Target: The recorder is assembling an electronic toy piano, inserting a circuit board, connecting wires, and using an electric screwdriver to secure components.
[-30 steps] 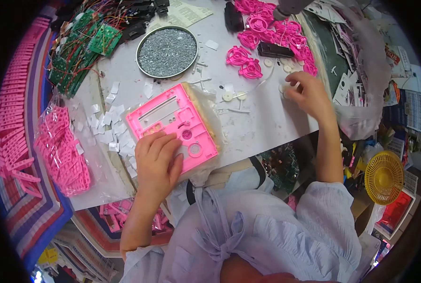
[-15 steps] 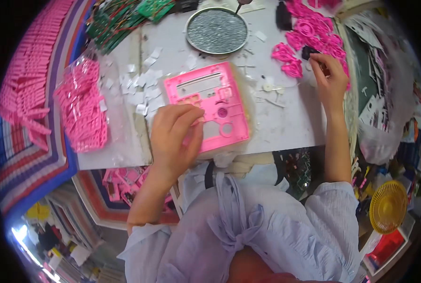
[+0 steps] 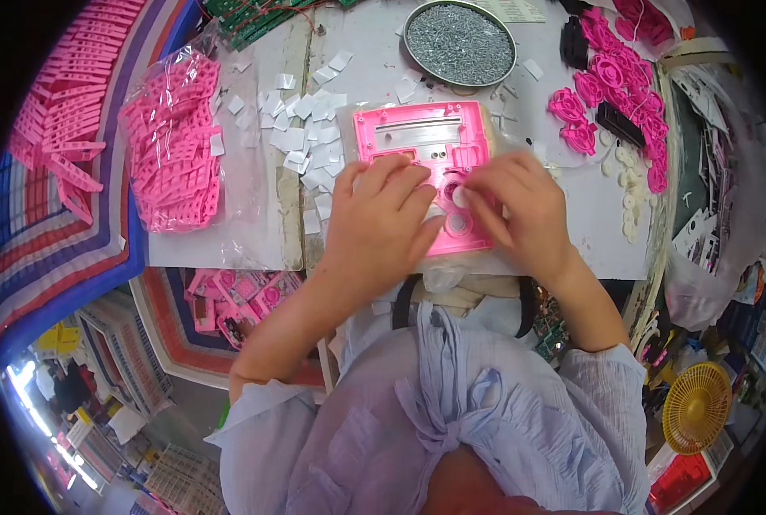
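A pink plastic casing [image 3: 483, 129] lies inner side up on a padded, clear-wrapped rest at the table's front. It has a long silvery slot, small posts and two round openings. My left hand [image 3: 381, 215] lies over its left side, fingers bent and holding it, hiding that part. Between thumb and fingers of my right hand [image 3: 520, 206] is a small white disc [image 3: 460, 196], pinched just over the upper round opening. The fingertips of this hand are slightly blurred. Similar small white round parts [image 3: 630, 193] lie in a cluster to the right.
A round tin of small screws [image 3: 460, 43] stands behind the casing. White paper squares [image 3: 301, 129] are scattered to its left, near a bag of pink strips [image 3: 173, 146]. Pink rings [image 3: 610, 73] and a black block [image 3: 621, 124] lie at right. Green circuit boards [image 3: 250, 21] are far left.
My right hand has come from the pink and black parts at the right to the casing, now with a white disc. My left hand has spread across the casing. The whole view has shifted.
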Tool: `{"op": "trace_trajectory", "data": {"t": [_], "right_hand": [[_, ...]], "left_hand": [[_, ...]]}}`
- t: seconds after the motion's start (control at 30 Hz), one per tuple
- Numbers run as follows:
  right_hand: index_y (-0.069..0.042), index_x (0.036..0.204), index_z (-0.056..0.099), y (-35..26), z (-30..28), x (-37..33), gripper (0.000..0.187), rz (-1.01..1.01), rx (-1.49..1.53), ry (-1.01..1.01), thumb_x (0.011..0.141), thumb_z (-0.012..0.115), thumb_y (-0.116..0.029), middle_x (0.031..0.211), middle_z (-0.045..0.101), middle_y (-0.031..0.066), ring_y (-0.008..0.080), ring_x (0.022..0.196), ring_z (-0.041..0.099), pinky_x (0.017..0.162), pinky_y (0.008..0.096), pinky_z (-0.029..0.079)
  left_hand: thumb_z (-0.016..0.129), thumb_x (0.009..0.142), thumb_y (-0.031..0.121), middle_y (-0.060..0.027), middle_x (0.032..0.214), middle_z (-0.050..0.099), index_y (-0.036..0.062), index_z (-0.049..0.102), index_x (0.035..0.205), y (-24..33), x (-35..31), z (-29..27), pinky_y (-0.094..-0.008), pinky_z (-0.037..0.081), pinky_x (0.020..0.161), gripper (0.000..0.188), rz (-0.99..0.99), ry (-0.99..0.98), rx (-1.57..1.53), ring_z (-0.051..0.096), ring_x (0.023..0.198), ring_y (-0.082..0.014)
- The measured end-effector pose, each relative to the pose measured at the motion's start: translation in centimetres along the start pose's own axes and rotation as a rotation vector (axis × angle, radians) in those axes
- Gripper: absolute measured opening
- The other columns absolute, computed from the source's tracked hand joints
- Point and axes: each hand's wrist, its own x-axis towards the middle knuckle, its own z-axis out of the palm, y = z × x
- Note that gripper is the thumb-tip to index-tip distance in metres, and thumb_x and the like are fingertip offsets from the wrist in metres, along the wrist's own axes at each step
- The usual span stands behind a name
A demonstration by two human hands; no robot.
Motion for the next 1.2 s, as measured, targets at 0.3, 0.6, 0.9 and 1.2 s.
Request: {"op": "trace_trajectory", "data": {"t": [0.3,0.6,0.9,1.2], "right_hand": [[-0.002,0.087,0.066,0.2,2.4,0.6,0.018,0.021,-0.218,-0.007,0.072,0.074,-0.007,0.117,0.062,0.0105,0.0373,0.113,0.053,0.089,0.0451,0.051],[-0.001,0.089,0.066,-0.3,2.8,1.4,0.023,0.071,-0.312,-0.050,0.068,0.074,-0.008,0.116,0.061,0.0099,0.0363,0.117,0.050,0.088,0.0478,0.047],[-0.003,0.089,0.066,-0.1,2.3,1.5,0.025,0.054,-0.285,-0.097,0.067,0.074,-0.009,0.117,0.060,0.0089,0.0367,0.118,0.049,0.090,0.0514,0.043],[-0.003,0.102,0.061,1.1,1.7,0.7,0.036,0.055,-0.126,-0.004,0.070,0.076,-0.009,0.120,0.059,0.0118,0.0353,0.116,0.048,0.092,0.0467,0.042]], "left_hand": [[0.076,0.076,0.021,-0.0026,0.121,0.064,0.0119,0.068,0.106,-1.0,-0.5,0.7,-0.0536,0.029,0.112,0.032,0.018,-0.063,0.121,0.054,0.123,-0.0241],[0.075,0.076,0.022,-0.0034,0.120,0.062,0.0106,0.067,0.104,-1.4,-0.7,0.9,-0.0541,0.028,0.112,0.031,0.022,-0.036,0.097,0.053,0.123,-0.0247],[0.075,0.076,0.021,-0.0038,0.120,0.062,0.0104,0.067,0.105,-1.4,-0.7,0.8,-0.0547,0.028,0.111,0.031,0.018,-0.041,0.084,0.053,0.122,-0.0251],[0.074,0.078,0.020,-0.0062,0.115,0.065,0.0095,0.068,0.105,-1.4,0.6,-0.7,-0.0485,0.041,0.101,0.030,0.043,-0.030,-0.006,0.059,0.112,-0.0285]]}}
